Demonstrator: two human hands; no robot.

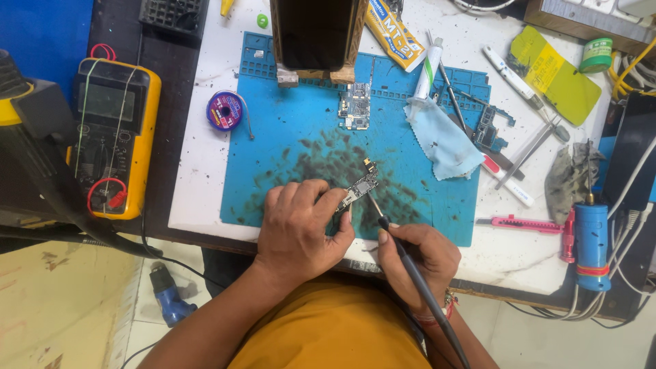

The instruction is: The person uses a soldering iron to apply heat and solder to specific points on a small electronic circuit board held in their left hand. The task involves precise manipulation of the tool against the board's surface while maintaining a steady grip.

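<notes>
At the far left we see a yellow meter (116,137) with a grey screen on the dark table edge. Next to it lies a round purple spool (225,111) on the white table (198,171). In the middle is a blue rubber mat (287,150), smudged black. Low in the middle, our left hand (301,229) pinches a small thin board (359,190) tight, just over the mat. Our right hand (418,258) is closed around a thin dark iron (403,256), its tip touching the board. A soft blue cloth (444,140) lies to the right. At the upper right sits a shiny yellow-green packet (560,75).
</notes>
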